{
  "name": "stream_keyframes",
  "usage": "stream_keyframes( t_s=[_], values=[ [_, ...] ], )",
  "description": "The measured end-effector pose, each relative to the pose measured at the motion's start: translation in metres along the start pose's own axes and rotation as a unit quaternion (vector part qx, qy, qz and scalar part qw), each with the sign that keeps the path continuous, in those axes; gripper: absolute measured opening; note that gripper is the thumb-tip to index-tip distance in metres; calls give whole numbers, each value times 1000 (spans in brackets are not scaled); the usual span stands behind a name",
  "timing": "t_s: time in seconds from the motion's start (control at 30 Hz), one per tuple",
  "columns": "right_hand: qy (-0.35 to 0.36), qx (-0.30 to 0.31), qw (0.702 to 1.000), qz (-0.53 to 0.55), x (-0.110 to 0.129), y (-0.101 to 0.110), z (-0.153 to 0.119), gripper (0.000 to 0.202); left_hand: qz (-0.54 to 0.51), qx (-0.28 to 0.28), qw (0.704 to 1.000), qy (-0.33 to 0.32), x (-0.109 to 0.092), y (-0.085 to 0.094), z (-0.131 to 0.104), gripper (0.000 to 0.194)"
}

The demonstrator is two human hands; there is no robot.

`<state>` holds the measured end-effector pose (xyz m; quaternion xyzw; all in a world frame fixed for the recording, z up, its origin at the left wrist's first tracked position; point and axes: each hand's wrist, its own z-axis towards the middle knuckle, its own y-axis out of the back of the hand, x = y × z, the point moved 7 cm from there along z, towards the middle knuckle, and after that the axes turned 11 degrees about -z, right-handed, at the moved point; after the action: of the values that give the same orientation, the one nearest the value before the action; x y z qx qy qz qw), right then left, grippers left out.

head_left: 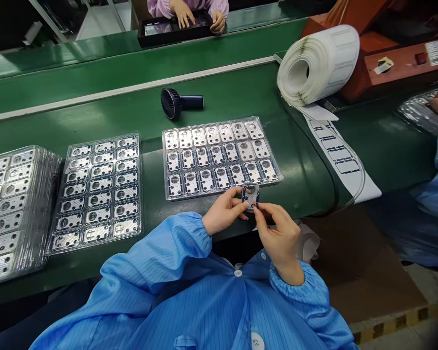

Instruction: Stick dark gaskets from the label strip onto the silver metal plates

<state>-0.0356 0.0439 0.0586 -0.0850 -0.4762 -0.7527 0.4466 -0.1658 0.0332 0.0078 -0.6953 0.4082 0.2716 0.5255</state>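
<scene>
A small metal plate (250, 195) with a dark blue edging is held up between my two hands, just past the front edge of the middle tray. My left hand (225, 210) pinches its left side between thumb and fingers. The thumb and fingertips of my right hand (280, 233) press on its lower right corner. Behind them lies a clear tray (280, 178) with rows of similar metal plates; many carry dark blue edging, while the back row and a few others look plain silver.
A second filled tray (141, 194) and a tray stack (45, 209) are at left. A small fan (182, 103) lies behind. At right are a label roll (324, 63), its strip (365, 187), a cable and an orange machine (405, 68). Other people's hands work across the bench and far right.
</scene>
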Motion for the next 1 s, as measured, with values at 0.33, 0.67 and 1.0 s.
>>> stream_keyframes(
  t_s=[0.33,0.67,1.0],
  values=[
    [38,-19,998,-43,5,-3,-2,6,-7,-5,1000,3,1,1,1,48],
    [88,-32,992,-89,11,-5,-5,12,-13,-3,1000,-4,-3,-1,0,45],
    [142,-77,974,-161,19,-6,-13,25,-14,-42,999,-1,-6,0,-2,39]
  ],
)
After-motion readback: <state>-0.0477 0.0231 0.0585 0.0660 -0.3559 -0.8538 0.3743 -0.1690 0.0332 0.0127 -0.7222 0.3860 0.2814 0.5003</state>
